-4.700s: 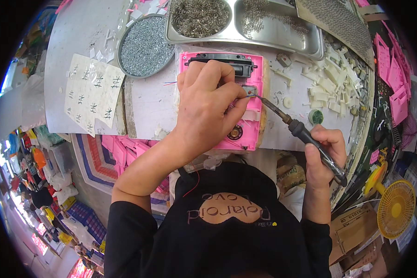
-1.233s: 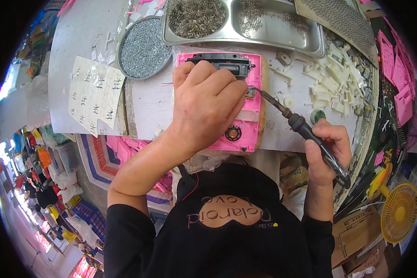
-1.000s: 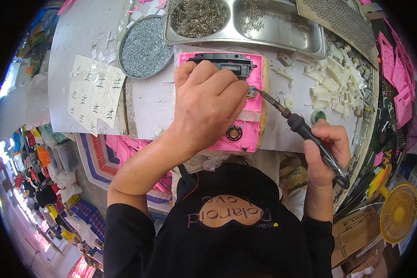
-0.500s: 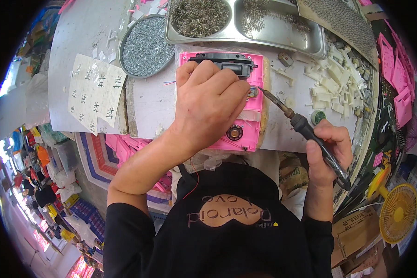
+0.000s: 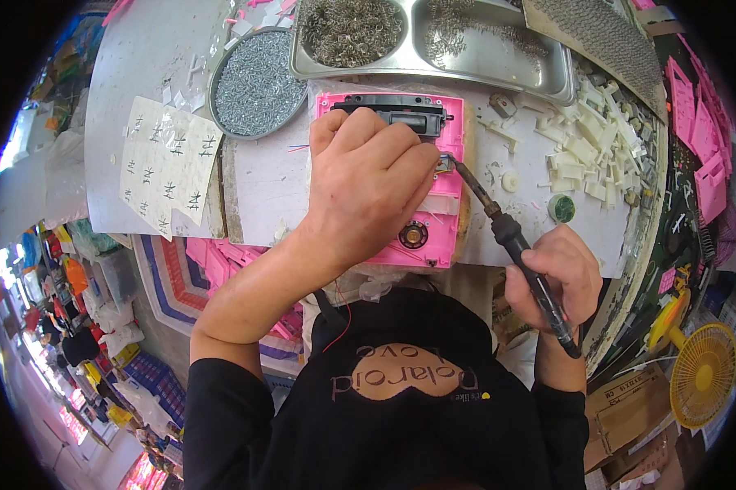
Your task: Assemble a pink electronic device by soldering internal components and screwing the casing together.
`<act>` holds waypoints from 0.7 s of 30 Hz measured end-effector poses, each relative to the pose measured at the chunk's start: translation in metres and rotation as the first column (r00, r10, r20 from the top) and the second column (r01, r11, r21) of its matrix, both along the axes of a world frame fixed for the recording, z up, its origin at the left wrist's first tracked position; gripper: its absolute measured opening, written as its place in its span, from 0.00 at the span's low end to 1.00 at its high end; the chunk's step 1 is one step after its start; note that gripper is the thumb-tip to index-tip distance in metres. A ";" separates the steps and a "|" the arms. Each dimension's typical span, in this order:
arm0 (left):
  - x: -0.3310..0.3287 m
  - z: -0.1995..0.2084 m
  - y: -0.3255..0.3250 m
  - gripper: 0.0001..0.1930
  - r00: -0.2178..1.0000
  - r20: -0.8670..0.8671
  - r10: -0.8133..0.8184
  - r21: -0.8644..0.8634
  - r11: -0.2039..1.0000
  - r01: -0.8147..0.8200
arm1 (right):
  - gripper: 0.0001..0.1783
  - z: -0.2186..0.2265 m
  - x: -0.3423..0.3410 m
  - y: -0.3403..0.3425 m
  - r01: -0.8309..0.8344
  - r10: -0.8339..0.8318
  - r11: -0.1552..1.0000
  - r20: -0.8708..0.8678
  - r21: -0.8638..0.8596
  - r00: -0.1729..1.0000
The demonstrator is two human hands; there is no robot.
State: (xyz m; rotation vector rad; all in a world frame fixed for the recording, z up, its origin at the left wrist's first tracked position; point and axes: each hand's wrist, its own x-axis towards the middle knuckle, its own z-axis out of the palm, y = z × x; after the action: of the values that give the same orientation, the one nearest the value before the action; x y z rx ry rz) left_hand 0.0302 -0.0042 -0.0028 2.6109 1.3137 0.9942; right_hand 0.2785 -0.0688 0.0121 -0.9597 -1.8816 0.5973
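A pink plastic housing (image 5: 454, 233) lies open in front of me on the table. A black plastic part (image 5: 421, 121) spans its far end, and a round speaker (image 5: 414, 234) sits at the near end. My left hand (image 5: 372, 184) is closed over the middle of the housing; its fingertips and whatever they pinch are hidden beneath it. Gripped in my right hand (image 5: 560, 278) is a soldering iron (image 5: 515, 241) with a black handle. The iron's tip meets, or nearly meets, a small metal component (image 5: 445, 163) by the housing's right side. Thin wires (image 5: 299, 148) stick out left of my left hand.
Beyond the housing stand a round tray of screws (image 5: 258, 82) and a metal tray (image 5: 433, 72) of springs. Cream plastic pieces (image 5: 584, 147) are heaped to the right, near a green round item (image 5: 561, 207). Paper (image 5: 168, 163) lies left; a yellow fan (image 5: 703, 376) stands lower right.
My right hand and the soldering iron have moved left, bringing the tip to the small metal component. My left hand has stayed in place over the housing.
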 end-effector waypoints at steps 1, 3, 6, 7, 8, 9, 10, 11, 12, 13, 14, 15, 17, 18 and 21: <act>0.000 0.000 0.000 0.08 1.000 0.001 0.002 0.001 1.000 -0.002 | 0.18 0.001 -0.001 0.000 0.001 -0.001 1.000 0.014 0.015 1.000; 0.000 0.000 0.000 0.08 1.000 0.004 0.000 0.005 1.000 0.000 | 0.18 0.001 0.000 -0.001 0.007 -0.008 0.999 0.018 0.036 1.000; 0.000 -0.001 0.001 0.08 1.000 0.008 -0.002 0.007 1.000 0.001 | 0.17 0.000 0.003 -0.001 0.020 -0.019 0.999 -0.016 0.048 1.000; 0.000 -0.001 0.000 0.08 1.000 0.006 -0.002 0.008 1.000 0.002 | 0.17 0.000 0.004 -0.001 0.026 -0.025 0.999 -0.029 0.048 0.999; 0.000 -0.001 0.000 0.08 1.000 0.005 -0.003 0.008 1.000 0.003 | 0.17 0.000 0.005 -0.001 0.033 -0.031 0.998 -0.042 0.047 0.999; -0.001 -0.001 0.000 0.08 1.000 0.004 -0.001 0.009 1.000 0.001 | 0.16 0.000 0.004 -0.001 0.031 -0.029 0.998 -0.043 0.051 0.999; -0.001 -0.001 0.000 0.08 1.000 0.002 0.001 0.010 1.000 -0.001 | 0.16 0.000 0.004 0.000 0.028 -0.026 0.998 -0.043 0.056 0.999; -0.001 -0.001 0.000 0.08 1.000 -0.001 0.001 0.009 1.000 -0.001 | 0.16 -0.001 0.004 0.000 0.028 -0.025 0.998 -0.046 0.059 0.999; 0.000 -0.001 0.001 0.08 1.000 0.000 -0.001 0.008 1.000 0.001 | 0.16 -0.001 0.004 0.000 0.026 -0.023 0.998 -0.047 0.057 0.999; 0.000 -0.001 0.001 0.08 1.000 0.001 -0.003 0.007 1.000 0.003 | 0.16 -0.001 0.003 0.001 0.023 -0.021 0.998 -0.048 0.054 0.999; 0.000 -0.001 0.001 0.08 1.000 0.003 -0.002 0.007 1.000 0.002 | 0.16 -0.002 0.003 0.001 0.019 -0.016 0.998 -0.049 0.053 0.999; 0.000 -0.001 0.000 0.08 1.000 0.001 -0.002 0.007 1.000 0.002 | 0.16 -0.002 0.003 0.001 0.017 -0.015 0.999 -0.052 0.050 0.999; -0.001 0.000 0.000 0.08 1.000 -0.002 -0.003 0.005 1.000 0.003 | 0.16 -0.003 0.003 0.000 0.015 -0.013 0.999 -0.059 0.046 0.998; -0.001 0.001 0.000 0.08 1.000 -0.005 -0.004 0.001 1.000 0.004 | 0.16 -0.003 0.003 0.000 0.015 -0.012 0.999 -0.057 0.043 0.998; -0.001 0.003 -0.001 0.09 1.000 -0.004 -0.007 -0.004 1.000 0.007 | 0.17 -0.003 0.004 0.000 0.015 -0.013 0.999 -0.058 0.036 0.998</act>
State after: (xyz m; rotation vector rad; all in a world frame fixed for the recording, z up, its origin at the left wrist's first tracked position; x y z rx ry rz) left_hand 0.0290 -0.0056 0.0003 2.6145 1.3057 0.9847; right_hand 0.2829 -0.0687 0.0086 -0.9215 -1.8274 0.5744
